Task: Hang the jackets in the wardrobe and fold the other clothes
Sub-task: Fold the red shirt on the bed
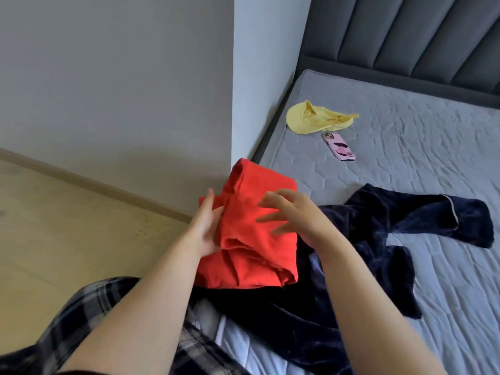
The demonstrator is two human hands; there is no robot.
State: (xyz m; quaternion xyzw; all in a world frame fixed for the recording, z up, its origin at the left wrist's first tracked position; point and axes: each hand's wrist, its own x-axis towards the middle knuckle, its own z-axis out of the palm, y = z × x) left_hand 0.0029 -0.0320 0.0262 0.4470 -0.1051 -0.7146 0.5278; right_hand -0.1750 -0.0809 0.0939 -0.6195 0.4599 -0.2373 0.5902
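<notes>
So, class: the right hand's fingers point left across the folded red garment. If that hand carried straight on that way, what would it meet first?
Most likely the left hand, which rests against the far side of the red garment. The right hand hovers with its fingers spread over the cloth; its height is unclear, so it might brush the cloth first.

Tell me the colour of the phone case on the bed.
Pink with dark markings; the phone shows in the head view.

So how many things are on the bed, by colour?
Red: 1, the folded cloth, with both hands at it
Dark blue: 1, the robe
Yellow: 1, the cap
Pink: 1, the phone
Total: 4
</notes>
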